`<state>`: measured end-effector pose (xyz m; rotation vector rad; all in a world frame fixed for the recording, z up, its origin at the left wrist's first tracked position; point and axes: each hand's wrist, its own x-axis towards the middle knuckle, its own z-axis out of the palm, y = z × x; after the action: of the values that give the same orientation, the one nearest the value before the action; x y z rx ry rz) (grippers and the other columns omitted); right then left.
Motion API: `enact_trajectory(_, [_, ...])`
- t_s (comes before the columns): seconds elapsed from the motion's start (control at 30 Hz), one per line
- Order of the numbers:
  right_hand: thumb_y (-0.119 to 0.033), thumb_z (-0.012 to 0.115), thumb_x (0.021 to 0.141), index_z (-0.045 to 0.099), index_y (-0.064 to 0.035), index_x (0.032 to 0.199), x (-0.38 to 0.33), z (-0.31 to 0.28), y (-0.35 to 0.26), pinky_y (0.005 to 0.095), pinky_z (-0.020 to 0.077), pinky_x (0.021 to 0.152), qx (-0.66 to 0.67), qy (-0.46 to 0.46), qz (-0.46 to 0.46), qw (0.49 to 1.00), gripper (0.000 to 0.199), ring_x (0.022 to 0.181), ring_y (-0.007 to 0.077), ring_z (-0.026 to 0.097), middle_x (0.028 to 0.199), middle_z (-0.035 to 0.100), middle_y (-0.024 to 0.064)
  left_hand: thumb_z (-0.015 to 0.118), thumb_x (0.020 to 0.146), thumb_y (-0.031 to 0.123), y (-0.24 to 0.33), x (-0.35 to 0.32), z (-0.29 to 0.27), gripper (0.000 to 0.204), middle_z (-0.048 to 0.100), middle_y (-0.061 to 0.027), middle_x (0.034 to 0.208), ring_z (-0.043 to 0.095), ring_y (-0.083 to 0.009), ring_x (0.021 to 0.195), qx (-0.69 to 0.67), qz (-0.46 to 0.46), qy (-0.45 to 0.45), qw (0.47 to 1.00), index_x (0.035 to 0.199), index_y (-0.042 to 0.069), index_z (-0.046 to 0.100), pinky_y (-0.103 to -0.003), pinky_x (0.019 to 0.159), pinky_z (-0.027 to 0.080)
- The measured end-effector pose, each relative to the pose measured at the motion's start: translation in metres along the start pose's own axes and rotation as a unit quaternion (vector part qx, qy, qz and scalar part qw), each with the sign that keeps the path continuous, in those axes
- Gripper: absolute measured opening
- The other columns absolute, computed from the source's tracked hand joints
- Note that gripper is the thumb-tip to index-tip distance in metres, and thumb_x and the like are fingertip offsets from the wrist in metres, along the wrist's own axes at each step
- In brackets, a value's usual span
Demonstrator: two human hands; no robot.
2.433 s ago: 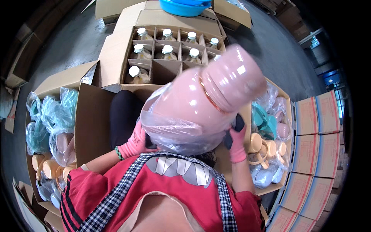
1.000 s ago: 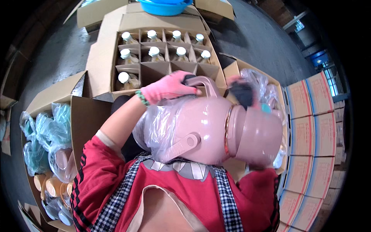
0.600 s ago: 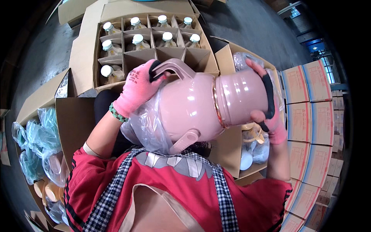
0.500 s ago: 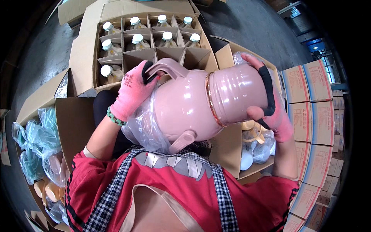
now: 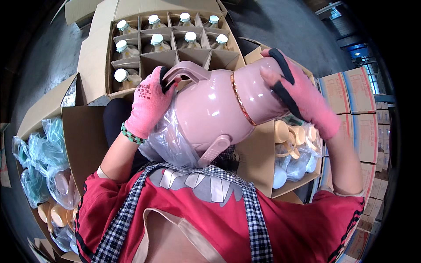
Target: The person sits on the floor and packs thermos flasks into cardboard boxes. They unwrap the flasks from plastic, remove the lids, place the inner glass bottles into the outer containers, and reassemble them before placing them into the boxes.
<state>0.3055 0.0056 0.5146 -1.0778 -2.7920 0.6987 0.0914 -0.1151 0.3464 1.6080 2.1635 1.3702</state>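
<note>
A glossy pink thermos jug (image 5: 201,107) with a gold band lies tilted across my lap, its top toward the right. My left hand (image 5: 151,103), in a pink glove with black fingertips, is closed around the jug's handle (image 5: 190,70). Clear plastic wrap (image 5: 169,142) bunches around the lower end of the jug, below that hand. Gripping the jug's upper section beyond the gold band is my gloved right hand (image 5: 302,92), thumb on the near side and fingers over the far side. A small pink side lever (image 5: 215,151) sticks out toward me.
Ahead stands a divided cardboard box (image 5: 109,57) holding several glass bottles with pale caps (image 5: 157,39). The left box holds teal plastic-wrapped pieces (image 5: 48,144); the right one holds cream handled parts (image 5: 287,136) and bagged pieces. Stacked cartons (image 5: 357,136) line the right.
My right hand has shifted from the jug's far right end up and over its top section, wrist turned and elbow swung outward. The jug has tipped slightly; my left hand keeps the handle.
</note>
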Motion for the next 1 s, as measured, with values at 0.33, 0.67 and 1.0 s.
enact_trajectory(0.33, [-0.037,0.073,0.056,0.039,-0.0007,0.121,-0.009,-0.037,-0.032,0.0329,0.0372,0.088,-0.005,-0.176,0.086,0.981,0.082,0.105,0.0231,0.047,0.117,0.046,0.0157,0.063,0.073,0.020,0.005,-0.013,-0.003,0.035,0.055,-0.0182,0.082,0.055,-0.0345,0.078,0.001,0.018,0.015,1.000,0.096,0.001,0.045,-0.039,0.064,0.044])
enact_trajectory(0.67, [-0.033,0.065,0.066,0.045,0.0012,0.110,0.012,0.048,-0.101,0.0358,0.0398,0.083,-0.351,-0.132,-0.251,0.892,0.059,0.097,0.0316,0.048,0.100,0.051,0.0199,0.063,0.070,0.029,0.016,-0.075,-0.015,0.071,0.040,-0.0257,0.115,0.040,-0.0401,0.107,-0.028,0.134,-0.002,0.991,0.124,-0.004,0.030,-0.043,0.092,0.033])
enact_trajectory(1.0, [-0.011,0.069,0.060,0.051,-0.0022,0.107,0.002,-0.035,-0.072,0.0317,0.0398,0.087,-0.171,0.042,-0.119,0.977,0.051,0.097,0.0249,0.053,0.104,0.053,0.0147,0.055,0.077,0.014,-0.069,-0.109,-0.053,0.023,0.058,-0.0170,0.084,0.057,-0.0311,0.080,-0.063,-0.059,-0.103,0.991,0.096,0.001,0.056,-0.034,0.073,0.045])
